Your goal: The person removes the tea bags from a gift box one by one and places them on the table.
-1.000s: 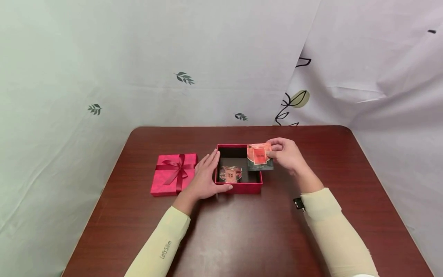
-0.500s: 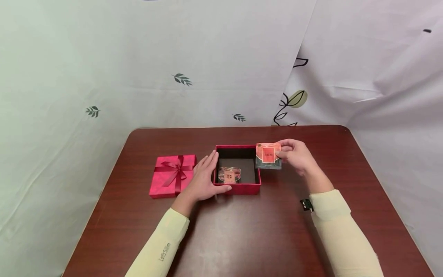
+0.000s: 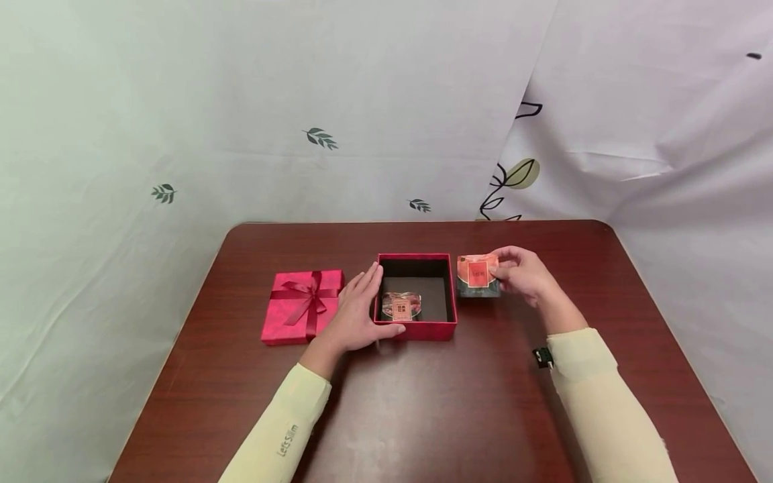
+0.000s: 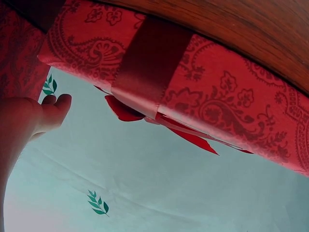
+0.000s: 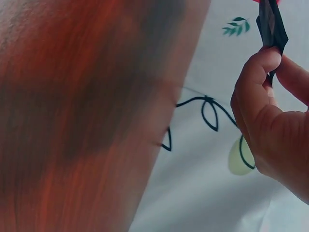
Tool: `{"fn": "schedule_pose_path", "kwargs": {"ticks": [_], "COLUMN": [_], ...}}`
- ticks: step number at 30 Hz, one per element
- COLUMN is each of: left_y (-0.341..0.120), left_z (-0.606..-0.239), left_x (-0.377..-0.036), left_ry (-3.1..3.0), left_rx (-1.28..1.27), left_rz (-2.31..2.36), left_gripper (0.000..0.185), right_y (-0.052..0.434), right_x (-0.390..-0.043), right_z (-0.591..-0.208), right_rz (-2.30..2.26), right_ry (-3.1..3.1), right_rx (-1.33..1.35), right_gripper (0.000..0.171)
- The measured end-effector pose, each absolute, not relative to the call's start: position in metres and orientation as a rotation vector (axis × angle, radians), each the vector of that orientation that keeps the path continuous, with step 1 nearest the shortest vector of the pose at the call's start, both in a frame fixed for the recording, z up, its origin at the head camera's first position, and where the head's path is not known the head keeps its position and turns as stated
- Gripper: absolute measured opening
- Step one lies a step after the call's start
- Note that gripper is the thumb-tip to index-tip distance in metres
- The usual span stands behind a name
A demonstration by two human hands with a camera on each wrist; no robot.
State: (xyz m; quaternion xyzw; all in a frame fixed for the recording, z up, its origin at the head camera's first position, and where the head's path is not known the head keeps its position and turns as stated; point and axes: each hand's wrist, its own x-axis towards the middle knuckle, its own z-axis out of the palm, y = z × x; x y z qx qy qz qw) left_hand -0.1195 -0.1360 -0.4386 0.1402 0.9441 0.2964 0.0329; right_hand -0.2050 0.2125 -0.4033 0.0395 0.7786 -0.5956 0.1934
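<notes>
On a dark reddish-brown table with a polished, wood-grained top, a rectangular red box stands uncovered, its inside lined in matte dark grey or black. The left hand lies along the box's left wall, its fingers straight and slightly apart at the tips, the thumb stretched out across the front wall. Inside, in the near left corner, sits a small packet with a shiny, patterned face and a pale orange label. Just beyond the box's right wall, apart from it, the right hand pinches a squarish orange-and-dark packet by its right edge between thumb and fingers; seen edge-on from the right wrist, it is thin, dark and creased. Whether its lower edge touches the table cannot be told. To the left of the box lies a square red lid, its side printed with darker paisley scrolls and flowers, crossed by a smooth wine-red ribbon tied in a bow. Pale yellow sleeves cover both forearms, and behind the table hangs softly wrinkled white cloth printed with leaf sprigs.
</notes>
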Motion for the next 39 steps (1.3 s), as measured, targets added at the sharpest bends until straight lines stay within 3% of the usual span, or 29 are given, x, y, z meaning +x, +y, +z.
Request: {"fn": "schedule_pose_path", "kwargs": {"ticks": [21, 39], "left_y": [-0.136, -0.135], "left_z": [-0.439, -0.440], "left_x": [-0.119, -0.120], "left_ry": [2.905, 2.916], "left_rx": [0.436, 0.466], "left_rz": [0.929, 0.929], "left_gripper": [0.121, 0.122], "right_y": [0.212, 0.208], "right_x": [-0.233, -0.231], "right_z": [-0.441, -0.454], "right_rz": [-1.371, -1.071], "right_ry": [2.237, 2.482], "right_rx": [0.193, 0.217], "right_gripper": [0.036, 0.029]}}
